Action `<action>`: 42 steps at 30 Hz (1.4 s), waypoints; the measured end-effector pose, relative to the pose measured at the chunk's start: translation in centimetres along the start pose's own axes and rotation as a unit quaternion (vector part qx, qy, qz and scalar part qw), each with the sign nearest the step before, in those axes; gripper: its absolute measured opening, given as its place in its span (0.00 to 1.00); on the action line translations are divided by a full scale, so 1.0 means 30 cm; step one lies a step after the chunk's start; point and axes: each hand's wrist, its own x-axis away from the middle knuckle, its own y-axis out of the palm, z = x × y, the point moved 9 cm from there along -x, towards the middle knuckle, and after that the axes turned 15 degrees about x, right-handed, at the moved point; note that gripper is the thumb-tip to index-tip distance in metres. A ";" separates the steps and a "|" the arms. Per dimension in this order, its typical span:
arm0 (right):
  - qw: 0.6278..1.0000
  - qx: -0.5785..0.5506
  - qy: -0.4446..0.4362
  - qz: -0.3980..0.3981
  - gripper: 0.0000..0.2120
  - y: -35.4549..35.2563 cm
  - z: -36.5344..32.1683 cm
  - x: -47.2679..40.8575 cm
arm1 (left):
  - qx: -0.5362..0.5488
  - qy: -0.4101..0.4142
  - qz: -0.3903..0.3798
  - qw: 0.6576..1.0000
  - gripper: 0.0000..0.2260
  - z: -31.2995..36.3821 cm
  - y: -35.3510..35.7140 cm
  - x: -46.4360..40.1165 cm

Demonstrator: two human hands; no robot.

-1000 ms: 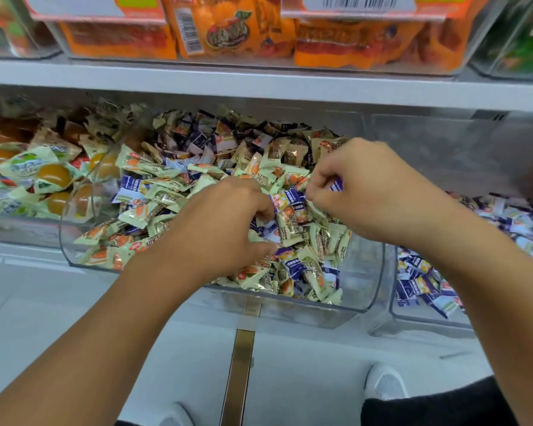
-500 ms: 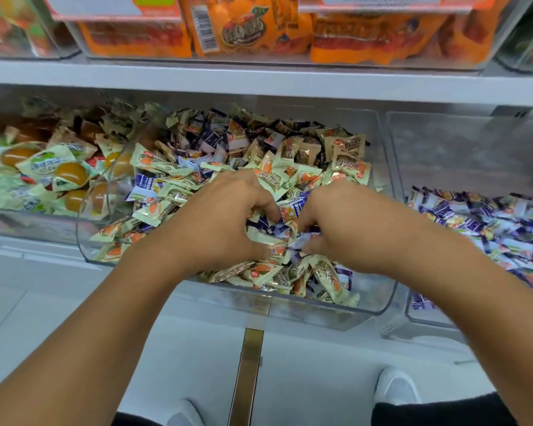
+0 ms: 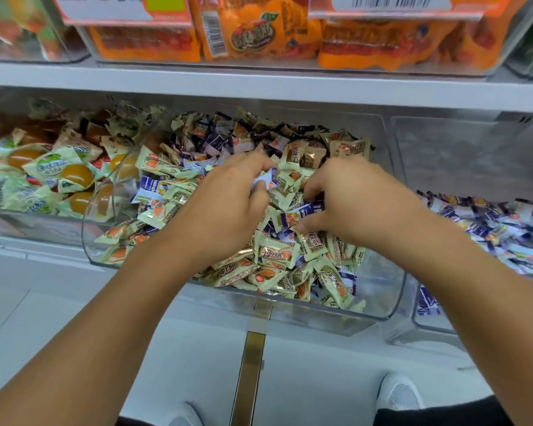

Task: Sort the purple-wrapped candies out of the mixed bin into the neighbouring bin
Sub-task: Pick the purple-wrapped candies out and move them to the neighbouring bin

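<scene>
The clear mixed bin (image 3: 382,309) in the middle holds a heap of pale green, gold and purple-wrapped candies. Both hands are down in the heap. My left hand (image 3: 228,207) has its fingers curled round a purple-and-white candy (image 3: 263,181) at the fingertips. My right hand (image 3: 354,198) pinches another purple candy (image 3: 302,212) between thumb and fingers. The neighbouring bin (image 3: 425,321) on the right contains a layer of purple candies (image 3: 486,222).
A third clear bin (image 3: 10,219) on the left holds green-wrapped orange jellies. A shelf (image 3: 259,87) with orange snack packs (image 3: 259,29) runs above. Below are a white floor, a brass strip (image 3: 250,373) and my white shoes.
Both hands have shifted a little deeper into the bin and apart. The left hand now holds a purple candy at its fingertips; the right pinches one lower in the heap.
</scene>
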 end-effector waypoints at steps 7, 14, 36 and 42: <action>0.995 -0.101 0.010 0.008 0.18 -0.054 0.017 0.002 | 0.024 -0.031 -0.039 0.998 0.10 0.020 0.030 0.010; 0.994 -0.103 0.034 -0.010 0.15 -0.064 0.076 0.009 | -0.184 -0.033 -0.103 0.977 0.14 0.001 0.101 0.003; 0.998 0.063 0.022 -0.008 0.08 0.009 0.043 -0.003 | -0.251 -0.057 -0.081 0.963 0.14 0.007 0.144 -0.001; 1.000 -0.009 0.005 -0.014 0.08 -0.033 0.070 0.003 | 0.033 -0.114 -0.068 0.991 0.06 -0.038 0.083 0.004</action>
